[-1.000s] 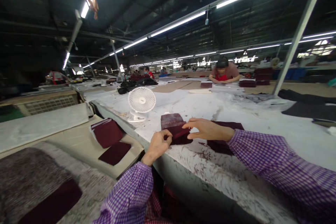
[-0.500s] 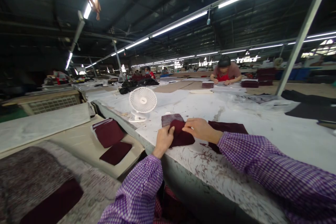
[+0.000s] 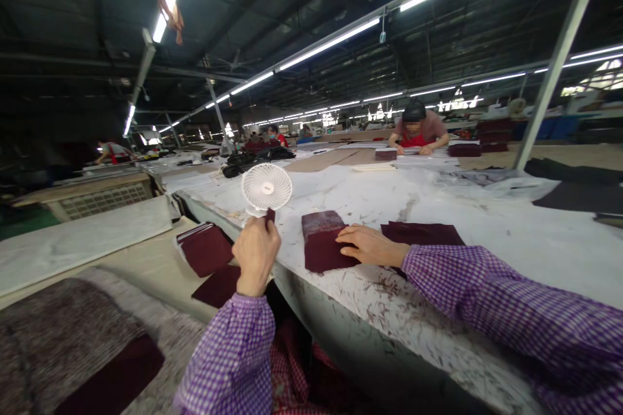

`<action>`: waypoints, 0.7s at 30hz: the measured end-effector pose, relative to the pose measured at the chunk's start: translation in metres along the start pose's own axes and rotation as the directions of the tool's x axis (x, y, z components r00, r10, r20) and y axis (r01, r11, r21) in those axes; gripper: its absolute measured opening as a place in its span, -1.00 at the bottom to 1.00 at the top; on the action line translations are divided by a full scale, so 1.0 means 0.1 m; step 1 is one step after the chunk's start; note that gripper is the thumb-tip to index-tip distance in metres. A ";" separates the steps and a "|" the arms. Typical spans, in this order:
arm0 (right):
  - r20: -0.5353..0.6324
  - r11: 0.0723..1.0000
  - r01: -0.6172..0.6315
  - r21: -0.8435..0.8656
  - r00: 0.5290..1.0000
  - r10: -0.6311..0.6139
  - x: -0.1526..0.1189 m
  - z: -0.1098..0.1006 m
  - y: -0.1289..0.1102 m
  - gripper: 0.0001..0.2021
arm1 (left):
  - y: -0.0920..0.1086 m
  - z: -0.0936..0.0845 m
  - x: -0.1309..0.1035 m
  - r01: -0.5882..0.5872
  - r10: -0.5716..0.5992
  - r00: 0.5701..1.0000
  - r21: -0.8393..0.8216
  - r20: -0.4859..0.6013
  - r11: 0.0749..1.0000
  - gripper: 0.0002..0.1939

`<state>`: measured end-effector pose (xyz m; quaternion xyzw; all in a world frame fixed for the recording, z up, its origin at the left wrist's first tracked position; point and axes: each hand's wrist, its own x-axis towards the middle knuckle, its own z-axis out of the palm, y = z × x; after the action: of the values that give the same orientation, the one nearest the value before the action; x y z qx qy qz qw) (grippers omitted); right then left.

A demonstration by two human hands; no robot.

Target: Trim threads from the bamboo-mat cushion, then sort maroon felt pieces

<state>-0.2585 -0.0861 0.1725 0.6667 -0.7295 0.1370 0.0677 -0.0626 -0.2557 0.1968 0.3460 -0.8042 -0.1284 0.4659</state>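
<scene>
My left hand is raised in front of the fan, fingers closed. A small end of maroon fabric sticks up from its grip; the rest is hidden in the hand. My right hand lies with fingers stretched out on the right edge of a maroon fabric piece. That piece lies flat on the white table, partly over a mottled grey-maroon piece. Under and behind my right wrist are more dark maroon panels.
A white clip fan stands at the table edge. On the lower surface at left lie a maroon fabric stack, a loose maroon piece and mottled fabric. A co-worker leans over the table's far side.
My left hand has moved left and up, away from the maroon piece, with a bit of fabric in it. My right hand has gone from pinching to lying flat.
</scene>
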 end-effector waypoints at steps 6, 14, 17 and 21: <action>0.472 0.474 -0.514 0.715 0.855 0.214 -0.26 -0.30 -0.21 -0.28 | 0.65 0.28 -0.92 -0.422 0.396 0.884 0.059 0.247 0.905 -0.76; 0.278 0.807 -0.345 0.480 0.932 0.233 -0.51 -0.24 -0.12 -0.32 | 0.72 0.22 -1.16 -0.404 0.496 0.806 -0.313 0.322 0.860 -0.73; 0.249 0.860 -0.299 0.414 0.946 0.209 -0.52 -0.25 -0.12 -0.31 | 0.69 0.39 -0.91 -0.378 0.437 0.838 -0.230 0.326 0.897 -0.78; 0.234 0.910 -0.284 0.303 0.947 0.218 -0.53 -0.32 -0.12 -0.33 | 0.72 0.70 -0.76 -0.268 0.347 0.785 -0.224 0.514 0.937 -0.85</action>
<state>-0.2443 -0.0271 0.1890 0.5789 -0.7789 0.1996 -0.1358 -0.1279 -0.1597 0.1476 0.1256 -0.9378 -0.1992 0.2549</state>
